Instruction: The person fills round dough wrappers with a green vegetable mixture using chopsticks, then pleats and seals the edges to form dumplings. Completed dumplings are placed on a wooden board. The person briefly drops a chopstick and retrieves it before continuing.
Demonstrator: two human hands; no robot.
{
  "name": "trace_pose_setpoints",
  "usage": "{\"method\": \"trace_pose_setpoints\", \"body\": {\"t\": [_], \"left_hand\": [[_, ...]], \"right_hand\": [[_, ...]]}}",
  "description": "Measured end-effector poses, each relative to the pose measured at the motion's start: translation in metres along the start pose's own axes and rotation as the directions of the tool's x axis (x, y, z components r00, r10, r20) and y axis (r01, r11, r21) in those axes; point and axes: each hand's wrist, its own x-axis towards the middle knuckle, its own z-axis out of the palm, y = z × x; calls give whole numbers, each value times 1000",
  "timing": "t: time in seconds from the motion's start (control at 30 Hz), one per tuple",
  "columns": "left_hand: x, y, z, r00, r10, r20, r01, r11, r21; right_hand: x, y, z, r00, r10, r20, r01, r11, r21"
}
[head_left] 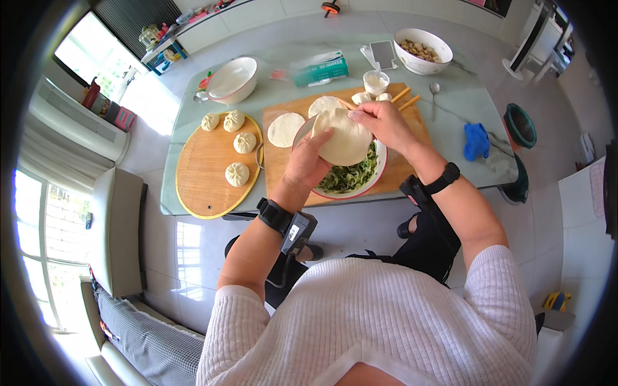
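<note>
Between my two hands a round dough wrapper (342, 140) is held up over a bowl of chopped green filling (350, 177). My left hand (309, 161) grips its left side, thumb on top. At the upper right edge, the fingers of my right hand (384, 123) pinch the dough. The bowl, white with a red rim, stands at the near edge of a wooden board (275, 161). Behind it lie two more flat wrappers, one at the left (286, 130) and one partly hidden (326, 103). Wooden sticks (409, 103) show beyond my right hand.
Several pleated buns (237, 174) sit on a round bamboo tray (203, 164) at left. Farther back are a white bowl (234, 79), a green box (321, 70), a small cup (376, 82) and a bowl of brown filling (422, 52). A spoon (434, 91) and blue cloth (476, 141) lie right.
</note>
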Motion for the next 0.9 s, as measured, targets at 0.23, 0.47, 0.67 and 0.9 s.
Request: {"method": "trace_pose_setpoints", "body": {"t": [0.23,0.47,0.67,0.9], "left_hand": [[-5,0,7,1000,-25,11,26,999,-36],[-3,2,6,997,77,-18,-79,990,-115],[-3,2,6,998,49,-35,-53,992,-118],[-6,7,3,999,28,28,-23,987,-157]], "right_hand": [[4,-6,-1,996,-60,-64,61,998,20],[-6,-4,1,996,85,14,-86,982,167],[-4,-10,0,972,236,19,-222,879,422],[-7,-1,0,998,54,27,-59,968,242]]}}
